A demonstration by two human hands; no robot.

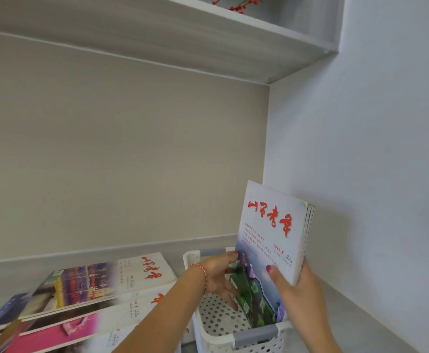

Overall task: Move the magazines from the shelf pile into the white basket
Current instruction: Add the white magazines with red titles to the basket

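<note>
A white perforated basket [218, 324] with grey handle grips stands on the shelf at the lower middle. Several magazines [272, 225] with red calligraphy titles stand upright in it, leaning toward the right wall. My right hand [288, 284] grips their right edge, thumb on the front cover. My left hand [219, 275] reaches in from the left and touches the lower left edge of the front magazine, fingers spread. A pile of magazines [93, 289] lies flat on the shelf left of the basket, topped by one with a purple-and-yellow cover.
A grey upper shelf [208, 39] overhangs, with a red berry sprig [241, 5] on it. The side wall [361, 149] stands close on the right of the basket. The back panel [119, 161] is bare.
</note>
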